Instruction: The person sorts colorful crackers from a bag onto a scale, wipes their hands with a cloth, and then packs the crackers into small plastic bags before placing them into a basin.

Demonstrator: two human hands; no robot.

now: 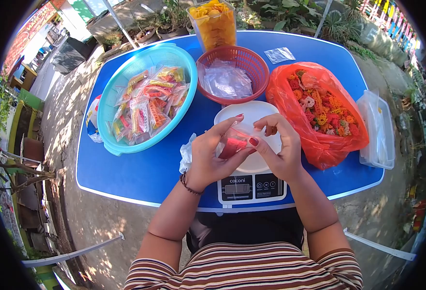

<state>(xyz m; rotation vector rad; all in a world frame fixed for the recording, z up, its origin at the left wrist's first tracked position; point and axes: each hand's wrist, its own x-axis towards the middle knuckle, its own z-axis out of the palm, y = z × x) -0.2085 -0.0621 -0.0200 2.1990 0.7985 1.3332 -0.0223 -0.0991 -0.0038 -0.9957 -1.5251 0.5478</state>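
My left hand (213, 152) and my right hand (280, 145) are raised over a white kitchen scale (251, 191) at the front of the blue table. Between them is a small clear plastic bag (236, 141) with something red inside. The fingers of my left hand are closed on the bag's left side and lower part. My right thumb and fingers pinch at its right side. Part of the scale's round white plate is hidden behind my hands. A crumpled white wrapper (187, 155) lies beside my left hand.
Around the scale stand a turquoise basket (107, 118) of filled bags, a red basket (262, 77) of clear bags, a red plastic bag (319, 151) of colourful pieces, a clear container (377, 130), a tub of yellow chips (214, 26) and a flat clear packet (279, 55).
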